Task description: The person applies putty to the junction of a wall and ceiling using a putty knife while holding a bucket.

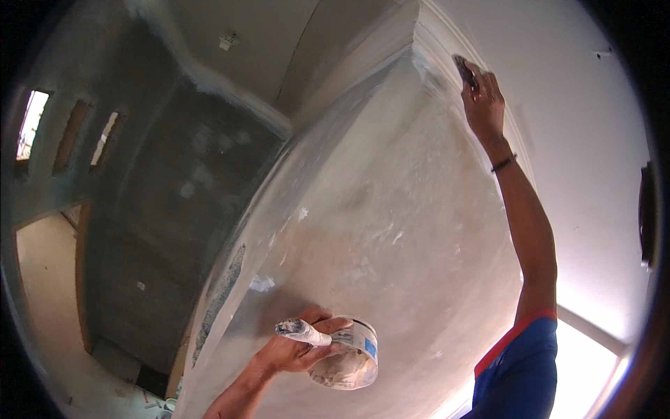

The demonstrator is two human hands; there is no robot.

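My left hand (296,351) is closed around the side of a small whitish plastic tub (363,335) with a blue patch and smears of filler. A tool with a plaster-caked handle (304,331) is held by the same hand, its handle pointing left; its working end is hidden at the tub. Raised high at the upper right, my right hand (484,105) grips a small dark flat scraper (463,70) against the moulded cornice (447,31), just right of the corner. The scraper's exact kind is hard to make out.
A patchy plastered wall (419,209) fills the middle. The pale ceiling (586,133) spreads right, with a bright opening (586,356) below. To the left stand a dark grey wall (174,195) with narrow slots and a doorway (52,272). Small items lie on the floor (115,363) at lower left.
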